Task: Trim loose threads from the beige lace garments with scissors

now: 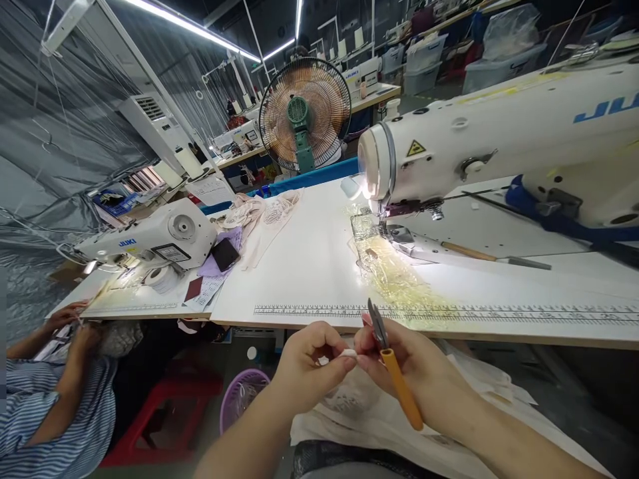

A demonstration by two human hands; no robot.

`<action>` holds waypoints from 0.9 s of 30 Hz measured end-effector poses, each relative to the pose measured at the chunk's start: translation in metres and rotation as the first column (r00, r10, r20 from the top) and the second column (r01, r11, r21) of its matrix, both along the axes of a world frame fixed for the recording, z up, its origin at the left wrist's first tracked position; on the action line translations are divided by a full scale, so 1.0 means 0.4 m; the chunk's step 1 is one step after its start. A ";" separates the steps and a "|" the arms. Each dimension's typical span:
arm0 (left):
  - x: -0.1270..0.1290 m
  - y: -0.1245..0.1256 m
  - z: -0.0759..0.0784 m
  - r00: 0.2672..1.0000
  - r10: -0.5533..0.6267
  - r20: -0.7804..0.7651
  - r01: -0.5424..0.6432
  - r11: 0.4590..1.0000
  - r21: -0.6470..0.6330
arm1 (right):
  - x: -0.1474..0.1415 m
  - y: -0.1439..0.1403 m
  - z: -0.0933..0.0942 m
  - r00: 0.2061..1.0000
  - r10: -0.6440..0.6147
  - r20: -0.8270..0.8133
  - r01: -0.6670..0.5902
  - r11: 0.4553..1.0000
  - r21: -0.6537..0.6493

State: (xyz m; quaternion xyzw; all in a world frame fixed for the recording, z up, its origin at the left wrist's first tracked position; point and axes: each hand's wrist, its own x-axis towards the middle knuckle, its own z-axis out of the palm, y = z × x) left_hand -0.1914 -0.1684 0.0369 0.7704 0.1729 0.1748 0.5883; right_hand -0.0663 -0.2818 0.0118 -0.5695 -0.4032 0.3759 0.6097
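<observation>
My left hand (312,369) is closed, its thumb and forefinger pinching a small fold of white fabric (349,353). Fingertip to fingertip with it, my right hand (414,366) pinches the other end of that fold. The same right hand also keeps a pair of thread snips (403,392), orange-handled, tucked against the fingers with the dark blades pointing up. Below both hands, a pale, thin garment (369,429) with a lacy patch spreads over my lap. Both hands are just in front of the table edge.
A sewing machine (449,146) stands on the white table (299,266), with a wooden-handled tool (494,257) beside it and a printed ruler (319,311) along the edge. A purple basket (229,406) and red stool (154,426) are below left. A co-worker (54,406) sits left.
</observation>
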 end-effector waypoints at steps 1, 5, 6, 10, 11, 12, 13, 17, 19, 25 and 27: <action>-0.001 -0.001 -0.001 1.000 0.012 0.007 -0.012 1.000 0.023 | -0.001 0.001 0.003 1.000 -0.009 0.005 0.009 1.000 0.000; -0.004 0.001 -0.007 0.994 0.074 0.075 -0.078 0.995 0.063 | -0.004 0.004 0.002 0.984 -0.032 0.176 0.034 0.999 -0.007; -0.006 0.003 -0.008 0.991 0.088 0.097 -0.093 0.994 0.049 | -0.003 0.004 -0.005 0.968 -0.024 0.249 0.028 0.999 -0.016; -0.017 0.020 -0.016 0.962 0.176 0.207 -0.174 0.984 -0.026 | 0.003 -0.008 -0.057 0.862 0.014 0.506 0.017 0.998 -0.057; -0.021 0.025 -0.019 0.950 0.206 0.235 -0.200 0.979 -0.046 | 0.006 -0.014 -0.071 0.831 0.018 0.556 0.022 0.998 -0.065; -0.026 0.029 -0.022 0.941 0.228 0.252 -0.218 0.974 -0.066 | 0.008 -0.022 -0.084 0.803 0.020 0.595 0.027 0.997 -0.070; -0.031 0.033 -0.024 0.936 0.242 0.255 -0.227 0.970 -0.086 | 0.010 -0.031 -0.095 0.783 0.020 0.622 0.029 0.997 -0.069; -0.053 0.041 -0.027 0.943 0.267 0.199 -0.223 0.950 -0.219 | 0.018 -0.077 -0.120 0.770 0.045 0.636 0.006 0.997 -0.077; -0.062 0.044 -0.024 0.935 0.294 0.200 -0.237 0.934 -0.268 | 0.023 -0.103 -0.126 0.768 0.054 0.638 0.009 0.995 -0.095; -0.073 0.060 -0.018 0.923 0.325 0.205 -0.260 0.922 -0.288 | 0.060 -0.168 -0.153 0.698 0.010 0.716 0.048 0.997 -0.061; -0.074 0.063 -0.021 0.925 0.322 0.202 -0.257 0.922 -0.290 | 0.071 -0.180 -0.157 0.628 -0.043 0.777 0.070 0.998 -0.002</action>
